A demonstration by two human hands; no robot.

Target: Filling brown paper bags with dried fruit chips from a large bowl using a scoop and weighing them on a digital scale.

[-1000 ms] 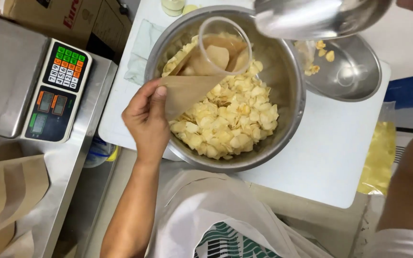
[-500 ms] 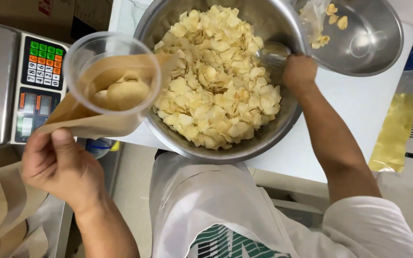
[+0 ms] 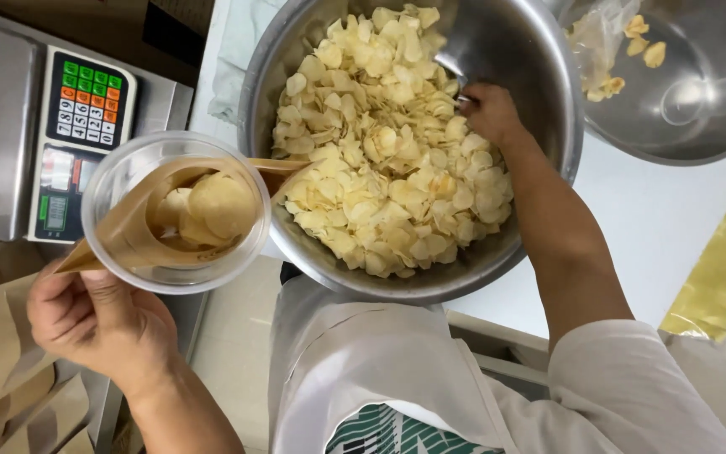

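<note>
Brown paper bag (image 3: 140, 231), propped open by a clear plastic ring (image 3: 176, 212), sits clamped in the left hand (image 3: 94, 319) nearest the body, a few chips already inside. Beyond it, the right hand (image 3: 491, 111) is closed on a metal scoop (image 3: 464, 50) in the big steel bowl (image 3: 548, 126) of chips (image 3: 388, 143). The bag hangs off the table edge; a loose pour could drop chips to the floor. Farther off are a scale (image 3: 77, 143) and a second bowl (image 3: 674, 84).
</note>
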